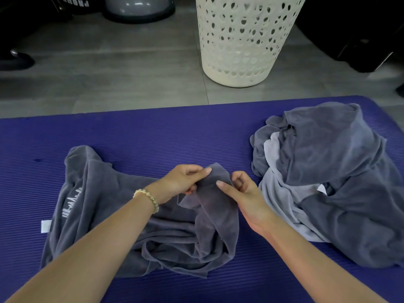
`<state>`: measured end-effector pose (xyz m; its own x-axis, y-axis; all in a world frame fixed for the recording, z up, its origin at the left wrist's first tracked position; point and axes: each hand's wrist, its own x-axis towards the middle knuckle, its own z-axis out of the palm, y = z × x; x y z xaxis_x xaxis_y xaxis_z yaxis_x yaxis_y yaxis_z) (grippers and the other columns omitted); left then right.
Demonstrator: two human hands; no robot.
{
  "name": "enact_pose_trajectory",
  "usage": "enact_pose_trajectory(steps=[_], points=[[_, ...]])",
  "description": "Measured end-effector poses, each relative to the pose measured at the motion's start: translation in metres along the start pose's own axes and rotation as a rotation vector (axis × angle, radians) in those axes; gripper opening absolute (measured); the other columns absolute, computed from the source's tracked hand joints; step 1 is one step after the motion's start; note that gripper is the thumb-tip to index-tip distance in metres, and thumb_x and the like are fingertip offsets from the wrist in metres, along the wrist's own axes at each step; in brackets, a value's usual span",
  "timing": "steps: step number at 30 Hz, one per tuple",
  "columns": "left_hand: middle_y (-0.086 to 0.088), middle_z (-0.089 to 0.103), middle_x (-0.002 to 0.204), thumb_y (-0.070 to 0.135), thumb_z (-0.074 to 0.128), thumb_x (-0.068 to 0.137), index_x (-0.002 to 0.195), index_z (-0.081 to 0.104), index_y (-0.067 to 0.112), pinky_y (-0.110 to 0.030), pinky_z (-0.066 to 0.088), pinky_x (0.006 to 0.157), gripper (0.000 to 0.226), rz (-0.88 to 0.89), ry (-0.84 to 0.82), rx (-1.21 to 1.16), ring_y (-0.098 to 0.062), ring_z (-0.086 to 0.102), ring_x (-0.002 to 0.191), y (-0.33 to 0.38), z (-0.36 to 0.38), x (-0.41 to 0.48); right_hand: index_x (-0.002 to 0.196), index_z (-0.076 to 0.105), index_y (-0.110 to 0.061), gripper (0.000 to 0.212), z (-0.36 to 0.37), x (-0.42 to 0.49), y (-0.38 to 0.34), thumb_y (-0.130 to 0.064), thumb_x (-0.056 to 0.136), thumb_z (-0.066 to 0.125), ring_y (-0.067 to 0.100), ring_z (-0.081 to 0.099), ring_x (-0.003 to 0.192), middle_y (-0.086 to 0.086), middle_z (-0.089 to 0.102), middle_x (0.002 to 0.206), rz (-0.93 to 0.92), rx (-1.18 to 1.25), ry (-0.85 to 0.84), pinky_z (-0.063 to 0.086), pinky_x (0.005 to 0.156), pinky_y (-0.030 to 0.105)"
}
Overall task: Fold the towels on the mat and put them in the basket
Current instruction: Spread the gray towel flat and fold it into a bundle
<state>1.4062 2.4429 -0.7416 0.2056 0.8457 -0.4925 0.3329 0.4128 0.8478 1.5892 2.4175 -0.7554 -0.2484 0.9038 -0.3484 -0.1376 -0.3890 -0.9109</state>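
1. Grey towel (122,215) lies crumpled on the purple mat (153,136), directly before the person. It is unfolded and no part of it is near the basket.
2. Left hand (181,180) pinches a raised corner flap of this towel between thumb and curled fingers. Right hand (242,193) pinches the same flap just beside it, forefinger laid along the cloth, the other fingers curled.
3. Judgement: both hands hold one corner in order to find the hem, so the edge can be drawn out and the cloth spread flat before folding.
4. Orientation: the bulk spreads left to right across the mat, so the long axis appears to run crosswise. The bunching prevents confirmation. The lifted corner points away from the person, toward the basket. A white tag (45,226) marks the left end.
5. Further towels, dark and paler grey, sit in a heap (338,171) on the mat's right, apart from the towel in hand. Judged to be awaiting their turn.
6. White perforated basket (247,40) stands upright on the floor beyond the mat's far edge. Its contents cannot be seen.
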Motion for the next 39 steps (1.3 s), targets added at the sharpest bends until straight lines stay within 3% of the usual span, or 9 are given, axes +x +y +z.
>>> enact_pose_trajectory(steps=[4, 10, 15, 19, 21, 25, 28, 33, 39], points=[[0.008, 0.048, 0.053, 0.028, 0.061, 0.093, 0.084, 0.068, 0.011, -0.016, 0.034, 0.043, 0.02, 0.254, 0.053, 0.097, -0.003, 0.038, 0.04, 0.035, 0.004, 0.001, 0.112, 0.062, -0.01, 0.037, -0.011, 0.002, -0.009, -0.024, 0.08, 0.075, 0.019, 0.07, 0.097, 0.006, 0.074, 0.101, 0.166, -0.157, -0.112, 0.055, 0.088, 0.033], [0.002, 0.055, 0.066, 0.019, 0.059, 0.094, 0.081, 0.063, 0.012, -0.017, 0.043, 0.052, 0.015, 0.402, 0.284, 0.094, -0.005, 0.047, 0.048, 0.069, 0.004, 0.039, 0.119, 0.062, -0.018, 0.049, -0.036, -0.01, 0.002, -0.031, 0.075, 0.078, 0.005, 0.063, 0.11, -0.007, 0.07, 0.115, 0.397, -0.38, -0.345, 0.046, 0.102, 0.026], [-0.005, 0.058, 0.081, 0.018, 0.054, 0.097, 0.093, 0.059, 0.01, -0.024, 0.045, 0.07, 0.01, 0.379, 0.52, -0.001, -0.015, 0.053, 0.07, 0.084, 0.002, 0.087, 0.111, 0.062, -0.028, 0.042, -0.066, -0.019, -0.02, -0.032, 0.072, 0.077, 0.009, 0.062, 0.112, -0.007, 0.069, 0.117, 0.477, -0.44, -0.454, 0.051, 0.091, 0.023], [0.0, 0.044, 0.141, 0.033, 0.05, 0.097, 0.138, 0.043, 0.02, -0.019, 0.035, 0.098, 0.044, 0.237, 0.39, 0.054, -0.016, 0.044, 0.128, 0.071, 0.014, 0.109, 0.108, 0.066, -0.019, 0.062, -0.101, -0.013, -0.01, -0.046, 0.057, 0.086, 0.013, 0.067, 0.105, -0.002, 0.073, 0.107, 0.493, -0.384, -0.226, 0.049, 0.1, 0.033], [0.001, 0.029, 0.154, 0.04, 0.049, 0.096, 0.148, 0.028, 0.021, -0.026, 0.031, 0.109, 0.06, 0.142, 0.305, 0.088, -0.017, 0.033, 0.138, 0.045, 0.031, 0.107, 0.095, 0.069, -0.019, 0.035, -0.119, -0.011, 0.008, -0.041, 0.071, 0.081, 0.003, 0.068, 0.087, -0.005, 0.073, 0.091, 0.442, -0.499, -0.055, 0.053, 0.087, 0.018], [-0.005, 0.059, 0.122, 0.037, 0.052, 0.096, 0.118, 0.051, 0.012, -0.026, 0.045, 0.086, 0.034, -0.022, 0.289, 0.15, -0.016, 0.058, 0.099, -0.028, 0.081, 0.076, 0.105, 0.067, -0.012, 0.033, -0.151, -0.02, 0.056, -0.034, 0.081, 0.075, 0.011, 0.063, 0.094, 0.003, 0.068, 0.102, 0.444, -0.672, 0.117, 0.052, 0.087, 0.024], [-0.004, 0.065, 0.095, 0.04, 0.05, 0.096, 0.097, 0.059, 0.011, -0.031, 0.054, 0.076, 0.031, -0.21, -0.001, 0.146, -0.012, 0.059, 0.073, -0.069, 0.121, 0.035, 0.083, 0.065, -0.016, 0.014, -0.153, -0.032, 0.072, -0.028, 0.084, 0.072, 0.011, 0.062, 0.083, 0.0, 0.067, 0.087, 0.393, -0.69, 0.093, 0.05, 0.07, 0.02], [0.001, 0.064, 0.075, 0.042, 0.056, 0.093, 0.083, 0.067, 0.007, -0.021, 0.046, 0.068, 0.038, -0.17, -0.127, 0.332, -0.007, 0.056, 0.068, -0.101, 0.167, -0.007, 0.069, 0.058, -0.007, 0.028, -0.143, -0.044, 0.089, -0.026, 0.085, 0.072, 0.011, 0.053, 0.065, 0.002, 0.057, 0.065, 0.321, -0.658, 0.127, 0.04, 0.057, 0.014], [0.009, 0.056, 0.064, 0.031, 0.058, 0.094, 0.067, 0.057, 0.019, -0.009, 0.042, 0.064, 0.03, -0.149, -0.131, 0.126, -0.001, 0.052, 0.063, -0.086, 0.183, -0.023, 0.096, 0.058, 0.001, 0.022, -0.121, -0.068, 0.1, -0.021, 0.096, 0.056, 0.014, 0.061, 0.082, 0.012, 0.066, 0.089, 0.168, -0.435, 0.263, 0.05, 0.074, 0.027]])
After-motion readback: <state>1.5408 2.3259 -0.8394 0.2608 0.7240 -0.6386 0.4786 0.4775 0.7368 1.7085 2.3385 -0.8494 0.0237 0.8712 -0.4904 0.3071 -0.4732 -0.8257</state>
